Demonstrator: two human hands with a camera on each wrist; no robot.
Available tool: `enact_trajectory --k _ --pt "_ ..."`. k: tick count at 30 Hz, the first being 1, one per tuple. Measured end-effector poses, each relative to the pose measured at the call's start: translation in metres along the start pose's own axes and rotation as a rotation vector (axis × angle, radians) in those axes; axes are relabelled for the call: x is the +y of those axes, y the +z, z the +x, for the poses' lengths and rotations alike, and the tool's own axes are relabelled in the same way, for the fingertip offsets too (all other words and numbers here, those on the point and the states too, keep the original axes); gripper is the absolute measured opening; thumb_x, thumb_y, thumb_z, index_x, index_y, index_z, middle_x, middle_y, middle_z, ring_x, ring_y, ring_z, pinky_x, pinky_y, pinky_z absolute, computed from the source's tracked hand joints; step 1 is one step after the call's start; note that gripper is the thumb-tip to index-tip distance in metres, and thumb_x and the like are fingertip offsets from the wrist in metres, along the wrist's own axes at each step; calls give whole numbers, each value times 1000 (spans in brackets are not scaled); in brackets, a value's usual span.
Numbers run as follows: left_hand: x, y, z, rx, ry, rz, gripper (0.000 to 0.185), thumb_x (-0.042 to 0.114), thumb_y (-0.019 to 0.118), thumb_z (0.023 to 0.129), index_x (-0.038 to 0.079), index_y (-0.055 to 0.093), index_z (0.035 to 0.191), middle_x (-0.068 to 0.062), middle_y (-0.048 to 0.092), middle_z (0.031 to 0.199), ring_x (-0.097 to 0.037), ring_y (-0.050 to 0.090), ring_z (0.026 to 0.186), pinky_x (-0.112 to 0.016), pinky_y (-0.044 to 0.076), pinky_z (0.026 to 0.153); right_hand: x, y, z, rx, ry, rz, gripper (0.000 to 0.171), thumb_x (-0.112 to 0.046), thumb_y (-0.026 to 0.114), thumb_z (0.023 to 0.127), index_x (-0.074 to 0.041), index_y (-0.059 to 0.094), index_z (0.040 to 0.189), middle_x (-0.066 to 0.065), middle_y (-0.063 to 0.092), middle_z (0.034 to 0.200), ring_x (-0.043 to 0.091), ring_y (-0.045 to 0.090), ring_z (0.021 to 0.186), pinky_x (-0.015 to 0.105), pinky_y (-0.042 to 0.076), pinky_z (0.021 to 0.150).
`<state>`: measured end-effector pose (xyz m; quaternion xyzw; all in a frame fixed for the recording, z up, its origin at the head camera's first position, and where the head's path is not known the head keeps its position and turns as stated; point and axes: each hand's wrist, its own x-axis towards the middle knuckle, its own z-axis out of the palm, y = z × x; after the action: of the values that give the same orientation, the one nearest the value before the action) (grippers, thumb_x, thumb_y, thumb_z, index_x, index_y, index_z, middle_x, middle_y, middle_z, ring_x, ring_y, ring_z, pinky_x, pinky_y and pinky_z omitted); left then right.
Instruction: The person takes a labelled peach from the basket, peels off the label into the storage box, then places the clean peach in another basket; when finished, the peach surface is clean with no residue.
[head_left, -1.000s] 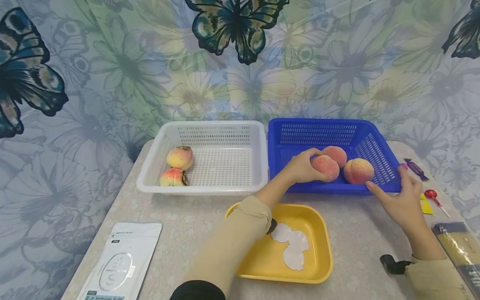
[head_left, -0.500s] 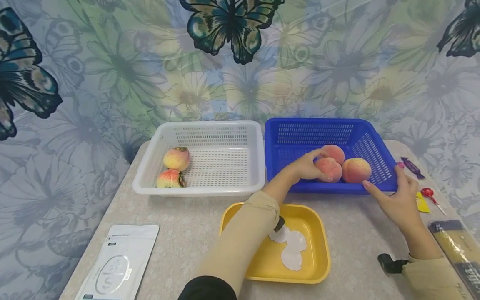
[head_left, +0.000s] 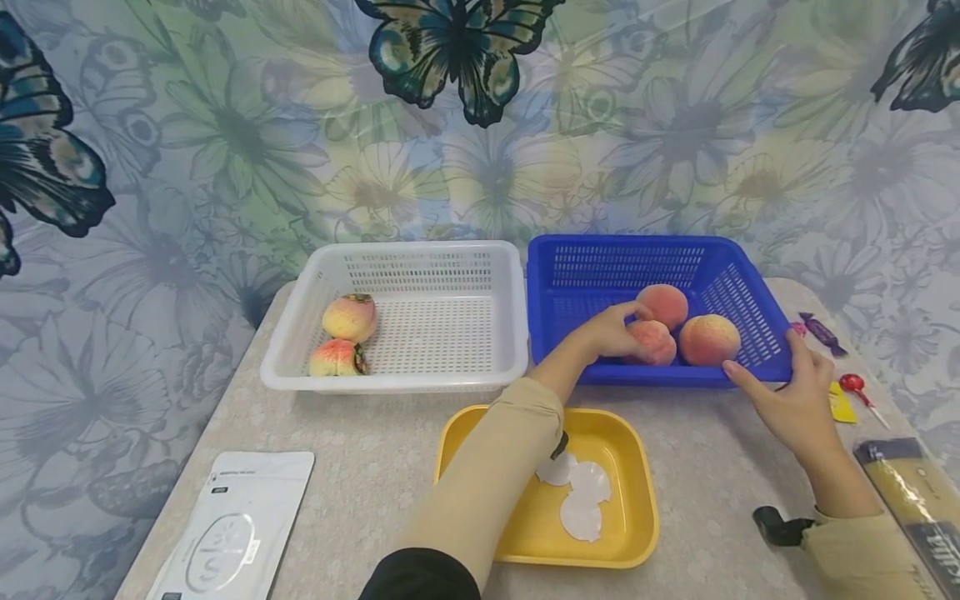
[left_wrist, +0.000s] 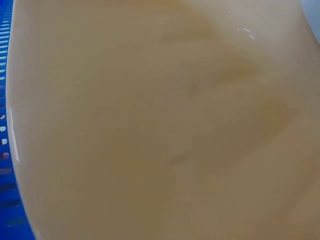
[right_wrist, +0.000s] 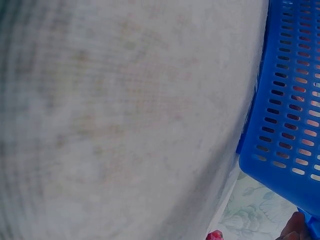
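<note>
Left hand (head_left: 609,332) seemingly grips a peach (head_left: 657,343) inside the blue basket's near edge (head_left: 663,377); right hand (head_left: 799,407) holds its corner (head_left: 772,370).

On a pale, mottled tabletop (head_left: 345,475), a white basket (head_left: 420,382) and a blue basket (head_left: 652,377) are placed side by side toward the far edge, with a yellow tray (head_left: 632,517) positioned nearer, in front of them. A white pouch (head_left: 228,533) is laid flat at the near left. Along the right side, a purple-wrapped candy (head_left: 823,334), a small pink item (head_left: 799,328), a red lollipop (head_left: 852,383), a yellow packet (head_left: 842,405) and a gold-and-dark package (head_left: 911,496) are spread from far to near.
</note>
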<state>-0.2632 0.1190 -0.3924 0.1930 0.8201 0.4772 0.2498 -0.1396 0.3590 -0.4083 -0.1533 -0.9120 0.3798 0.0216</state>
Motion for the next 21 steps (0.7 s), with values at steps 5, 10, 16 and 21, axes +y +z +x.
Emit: enact_trajectory --k 5,10,16,21 --pt "1 -1 -1 -33 4 64 68 18 82 78 16 53 139 -8 61 131 -15 57 111 -28 47 103 -1 -1 0 -20 19 -6 107 -60 58 91 -16 -12 159 31 -7 159 63 12 137 79 20 104" --pt "11 -8 -9 -38 24 199 65 30 74 86 15 50 144 -5 58 141 -17 54 127 -29 43 109 -2 0 -2 -44 29 -9 106 -61 57 91 -18 -14 159 30 -10 159 64 10 138 81 19 103" --pt "48 -23 -35 -46 30 259 64 37 67 91 23 43 149 5 53 146 -12 50 134 -26 42 110 -4 1 -3 -26 53 -25 107 -61 57 91 -16 -12 159 31 -11 159 64 9 138 80 19 104" --pt "71 -37 -64 -46 89 287 63 43 69 91 32 43 147 12 49 148 -8 47 136 -29 42 112 -5 -2 -4 -38 75 -37 107 -63 56 91 -18 -14 158 31 -14 159 65 9 138 80 22 102"
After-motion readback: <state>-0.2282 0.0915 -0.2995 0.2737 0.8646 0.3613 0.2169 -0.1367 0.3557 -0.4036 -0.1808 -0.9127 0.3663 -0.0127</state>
